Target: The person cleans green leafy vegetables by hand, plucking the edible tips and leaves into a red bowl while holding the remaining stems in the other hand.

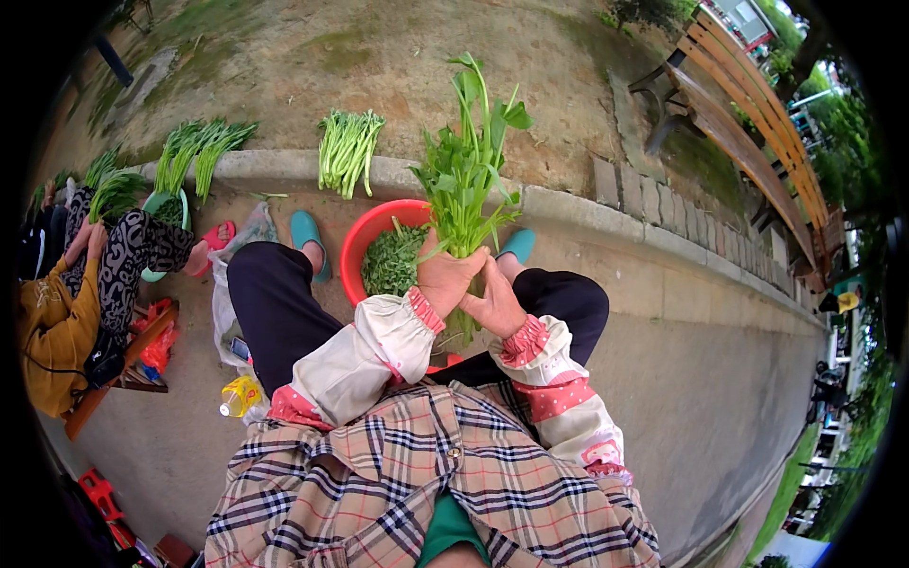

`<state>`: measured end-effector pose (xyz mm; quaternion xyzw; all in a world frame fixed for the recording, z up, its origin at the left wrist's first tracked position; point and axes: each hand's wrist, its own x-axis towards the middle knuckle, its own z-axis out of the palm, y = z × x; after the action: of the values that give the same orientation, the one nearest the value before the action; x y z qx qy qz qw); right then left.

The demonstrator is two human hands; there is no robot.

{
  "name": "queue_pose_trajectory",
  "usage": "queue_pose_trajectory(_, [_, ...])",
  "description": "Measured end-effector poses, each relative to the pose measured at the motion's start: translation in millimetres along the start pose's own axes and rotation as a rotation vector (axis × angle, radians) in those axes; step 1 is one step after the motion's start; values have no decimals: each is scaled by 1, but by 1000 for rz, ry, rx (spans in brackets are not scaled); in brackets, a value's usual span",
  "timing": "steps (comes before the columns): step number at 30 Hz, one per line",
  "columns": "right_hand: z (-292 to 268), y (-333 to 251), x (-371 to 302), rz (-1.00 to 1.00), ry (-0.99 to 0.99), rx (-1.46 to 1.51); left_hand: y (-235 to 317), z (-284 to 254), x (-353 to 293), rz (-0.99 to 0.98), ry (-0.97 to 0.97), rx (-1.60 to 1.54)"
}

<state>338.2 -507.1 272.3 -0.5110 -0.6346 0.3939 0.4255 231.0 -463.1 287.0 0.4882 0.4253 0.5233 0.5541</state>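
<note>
A bunch of leafy green vegetable stems stands upright between my hands, leaves pointing away from me. My left hand is wrapped round the lower stems. Closed against the same stems from the other side is my right hand, its fingers partly hidden. The stem ends hang below both hands, over my lap. Just left of and behind the bunch, a red basin holds a heap of loose green leaves. Patterned sleeve covers reach down to both my wrists.
On the concrete kerb lies a pile of trimmed stems; more bundles lie farther left. A person in a mustard top sits there holding greens. A yellow-labelled bottle and plastic bag are left of my knee. A wooden bench stands far right.
</note>
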Motion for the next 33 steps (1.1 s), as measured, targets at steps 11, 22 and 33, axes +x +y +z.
queue_pose_trajectory(11, [-9, 9, -4, 101, -16, -106, 1, -7, -13, -322, -313, -391])
queue_pose_trajectory(22, [-10, -11, -8, 112, -121, -195, -24, -24, -8, -464, -365, -561])
queue_pose_trajectory(33, [-1, 15, -7, 3, -53, -43, 0, -7, -30, -414, -218, -600])
